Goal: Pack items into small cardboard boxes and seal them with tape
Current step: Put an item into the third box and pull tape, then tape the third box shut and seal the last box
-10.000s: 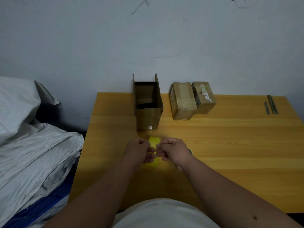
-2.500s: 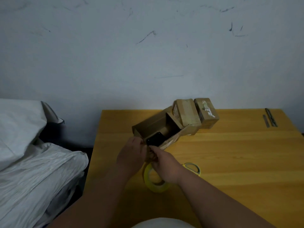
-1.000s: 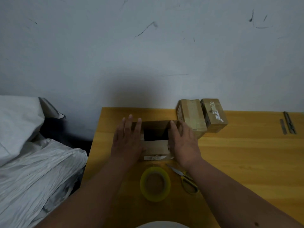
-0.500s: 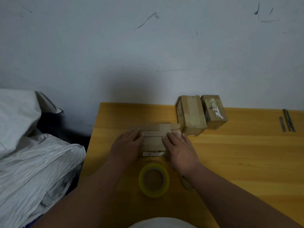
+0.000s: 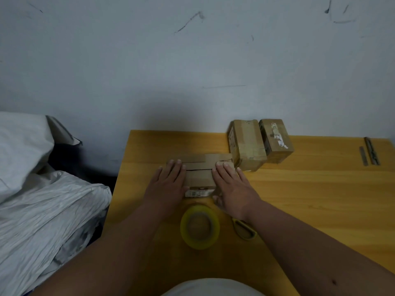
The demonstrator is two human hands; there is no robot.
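Scuffed pale wall behind; yellow wooden tabletop (image 5: 299, 189) pushed against it, crumpled white bedding (image 5: 42, 210) off the 9 o'clock side. Change since a second ago: the open box (image 5: 199, 178) at centre then showed a dark interior with both hands on its side walls; now the flaps are folded down and the top reads flat. Left hand (image 5: 168, 182) lies on the left flap, right hand (image 5: 233, 186) on the right flap, both with fingers straight and pressing, no grip on anything. Judgement: packing of this box is done and it stands ready for sealing, but the flaps will likely spring up if both hands lift. Tape roll (image 5: 199, 227) lies flat at 6 o'clock of the box, just beside it; scissors (image 5: 244, 229) at about 5 o'clock, partly under the right forearm. Two taped boxes (image 5: 258, 144) stand at 2 o'clock, the nearer one touching or almost touching the box's right flap. Two thin metal strips (image 5: 369, 151) far off at 3 o'clock, too small to identify. Nothing blocks the reach to the tape; one hand must stay down.
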